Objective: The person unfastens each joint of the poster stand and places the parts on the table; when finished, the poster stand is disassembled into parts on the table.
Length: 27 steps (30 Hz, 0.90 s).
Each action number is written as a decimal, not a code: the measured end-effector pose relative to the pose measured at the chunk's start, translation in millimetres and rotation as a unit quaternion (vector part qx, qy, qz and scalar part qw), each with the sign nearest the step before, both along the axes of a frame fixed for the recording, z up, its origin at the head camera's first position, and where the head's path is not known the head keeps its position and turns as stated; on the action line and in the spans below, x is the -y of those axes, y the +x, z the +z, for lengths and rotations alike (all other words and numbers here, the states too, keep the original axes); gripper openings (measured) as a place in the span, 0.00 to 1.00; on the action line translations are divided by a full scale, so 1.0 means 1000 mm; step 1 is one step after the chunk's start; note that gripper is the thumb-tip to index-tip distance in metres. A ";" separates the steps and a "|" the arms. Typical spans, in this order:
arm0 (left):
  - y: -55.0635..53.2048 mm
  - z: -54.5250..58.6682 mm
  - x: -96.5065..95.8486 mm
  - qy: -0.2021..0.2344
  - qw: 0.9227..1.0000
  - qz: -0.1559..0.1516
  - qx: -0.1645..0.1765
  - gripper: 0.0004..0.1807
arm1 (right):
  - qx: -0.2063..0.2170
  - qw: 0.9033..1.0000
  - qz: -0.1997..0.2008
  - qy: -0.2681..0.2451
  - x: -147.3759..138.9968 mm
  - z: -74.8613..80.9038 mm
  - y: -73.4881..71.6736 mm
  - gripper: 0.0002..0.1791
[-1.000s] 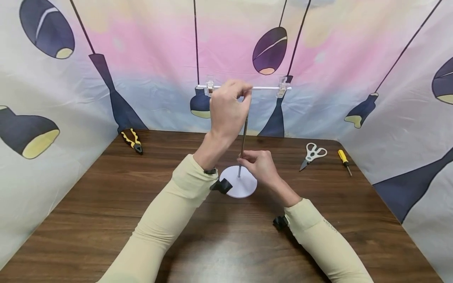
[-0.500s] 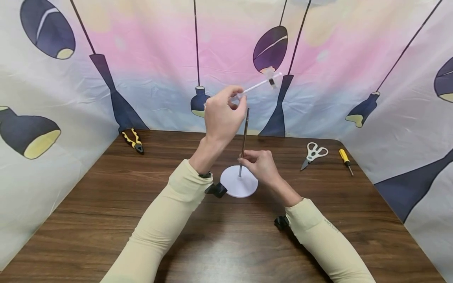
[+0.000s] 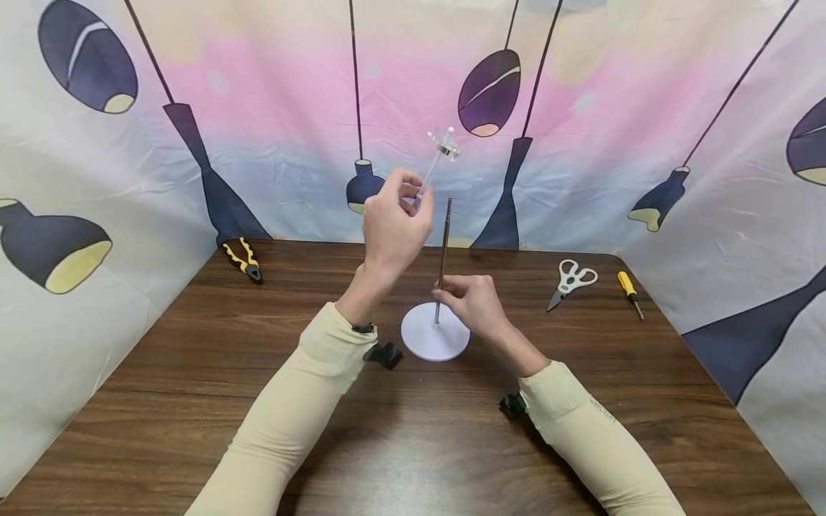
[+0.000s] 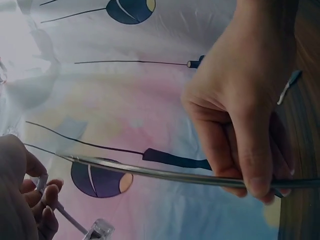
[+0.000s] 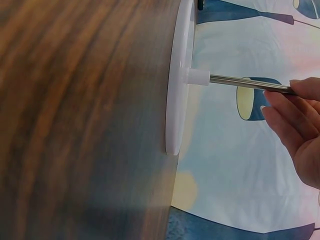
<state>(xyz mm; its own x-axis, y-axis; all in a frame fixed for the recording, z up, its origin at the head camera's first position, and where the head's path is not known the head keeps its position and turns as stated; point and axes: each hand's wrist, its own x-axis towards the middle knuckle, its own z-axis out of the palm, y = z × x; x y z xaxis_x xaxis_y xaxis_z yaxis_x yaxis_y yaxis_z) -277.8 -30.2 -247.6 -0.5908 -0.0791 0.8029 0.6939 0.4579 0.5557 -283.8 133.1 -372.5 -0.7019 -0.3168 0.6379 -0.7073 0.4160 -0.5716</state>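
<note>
My left hand [image 3: 395, 218] pinches a thin white rod [image 3: 430, 172] in the air, left of the top of an upright metal pole [image 3: 446, 240]. A clear plastic clip [image 3: 445, 145] sits near the rod's far end; the rod's other end is hidden by the hand. Low on the pole, my right hand [image 3: 476, 304] pinches it between thumb and fingers. The pole stands in a round white base [image 3: 435, 344] on the table. In the right wrist view a short white collar [image 5: 198, 77] joins base and pole. The rod and pole top are apart.
Yellow-handled pliers [image 3: 243, 259] lie at the table's back left. White-handled scissors [image 3: 571, 281] and a yellow screwdriver [image 3: 629, 292] lie at the back right. A printed cloth [image 3: 290, 93] hangs behind the brown wooden table [image 3: 193, 373].
My left hand has lifted the rod away from the pole's top, moved left and slightly down, and turned the rod from level to steeply slanted. The right hand stays on the pole.
</note>
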 end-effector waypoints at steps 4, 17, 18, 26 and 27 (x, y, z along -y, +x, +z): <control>-0.005 -0.012 0.007 0.003 0.999 -0.026 0.026 0.12 | 0.000 1.000 -0.004 0.001 0.001 0.000 0.000 0.03; -0.024 -0.056 0.036 0.025 0.988 -0.102 0.118 0.04 | -0.001 1.000 -0.022 0.019 0.002 0.001 0.003 0.02; -0.026 -0.059 0.039 0.019 0.988 -0.099 0.120 0.03 | 0.001 1.000 -0.022 0.019 0.002 0.001 0.003 0.02; -0.033 -0.078 0.062 -0.001 0.985 -0.081 0.151 0.09 | 0.009 1.000 -0.017 0.014 0.002 0.001 0.004 0.02; -0.034 -0.079 0.065 -0.001 0.984 -0.084 0.159 0.10 | 0.011 1.000 -0.016 0.011 0.002 0.001 0.003 0.02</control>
<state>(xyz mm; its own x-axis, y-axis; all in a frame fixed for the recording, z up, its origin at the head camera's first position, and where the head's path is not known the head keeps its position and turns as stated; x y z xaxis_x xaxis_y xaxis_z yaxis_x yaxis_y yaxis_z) -311.5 -95.7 -326.9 -0.8164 0.0416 0.5760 0.5514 0.3525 0.7561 -280.3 130.9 -371.6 -0.7261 -0.3085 0.6145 -0.6805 0.4512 -0.5774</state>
